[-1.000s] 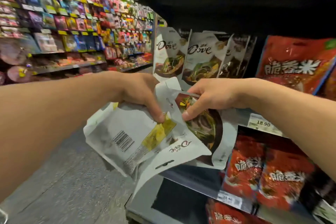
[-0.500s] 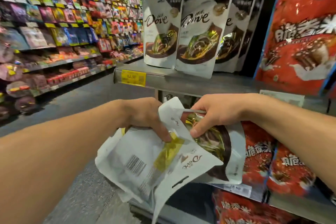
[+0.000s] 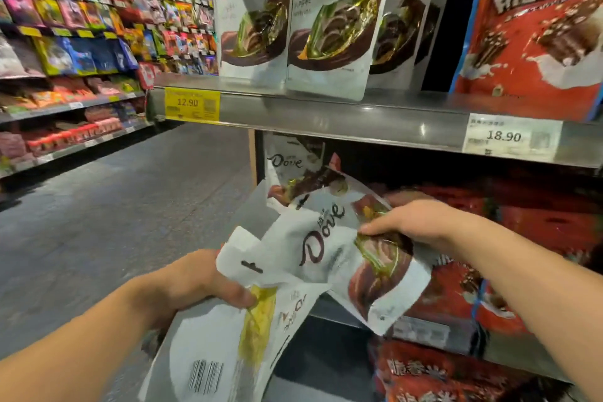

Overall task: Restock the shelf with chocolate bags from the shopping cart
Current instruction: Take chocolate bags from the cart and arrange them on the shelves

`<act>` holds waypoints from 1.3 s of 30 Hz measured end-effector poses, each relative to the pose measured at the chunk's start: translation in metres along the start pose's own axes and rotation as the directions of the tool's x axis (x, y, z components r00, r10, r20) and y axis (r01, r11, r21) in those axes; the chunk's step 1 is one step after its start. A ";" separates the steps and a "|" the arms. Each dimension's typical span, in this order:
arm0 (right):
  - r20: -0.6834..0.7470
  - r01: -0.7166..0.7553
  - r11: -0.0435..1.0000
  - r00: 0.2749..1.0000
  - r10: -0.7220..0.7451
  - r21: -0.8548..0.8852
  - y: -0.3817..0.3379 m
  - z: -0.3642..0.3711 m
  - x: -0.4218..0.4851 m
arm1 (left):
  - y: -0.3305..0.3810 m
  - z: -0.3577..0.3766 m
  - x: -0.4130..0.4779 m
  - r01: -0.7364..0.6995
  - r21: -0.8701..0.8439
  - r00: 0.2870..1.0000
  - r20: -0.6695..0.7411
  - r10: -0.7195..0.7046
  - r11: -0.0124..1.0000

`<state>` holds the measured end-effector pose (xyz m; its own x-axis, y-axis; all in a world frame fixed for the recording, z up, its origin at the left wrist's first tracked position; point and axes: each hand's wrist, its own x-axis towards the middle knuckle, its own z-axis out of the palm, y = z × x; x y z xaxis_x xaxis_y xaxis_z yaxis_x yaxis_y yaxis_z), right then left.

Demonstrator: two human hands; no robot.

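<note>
We are pinching a light, crinkly Dove bag (image 3: 355, 258) in the right hand (image 3: 414, 222); the left hand (image 3: 208, 284) is clamping another Dove pouch (image 3: 228, 349) (lower centre); edges grip best.

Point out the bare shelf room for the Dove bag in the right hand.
Bare strip on the upper shelf, before the standing Dove bags, left of the red bags. The lower shelf beside the right hand is crowded. Dark gap between them: depth unclear.
</note>
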<state>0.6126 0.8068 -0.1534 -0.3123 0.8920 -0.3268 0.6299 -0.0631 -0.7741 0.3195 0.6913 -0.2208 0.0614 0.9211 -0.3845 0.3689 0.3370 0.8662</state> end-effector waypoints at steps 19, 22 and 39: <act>-0.503 0.116 0.863 0.847 0.173 0.492 0.012 0.121 0.179 | -0.067 -0.008 0.040 -0.147 -0.274 0.988 0.013 0.157 0.950; -0.531 -0.007 0.973 0.837 0.133 0.231 0.016 0.122 0.176 | -0.073 -0.016 0.041 -0.166 -0.285 0.984 0.017 0.179 0.944; -0.634 -0.121 0.990 0.761 0.135 0.066 0.025 0.130 0.196 | -0.098 -0.011 0.065 -0.195 -0.265 0.979 -0.115 0.170 0.944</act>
<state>0.4750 0.9217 -0.3071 0.2984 0.9544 -0.0097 0.6150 -0.2001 -0.7627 0.2766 0.7206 -0.3276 0.0157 0.9812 -0.1921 0.0902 0.1900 0.9776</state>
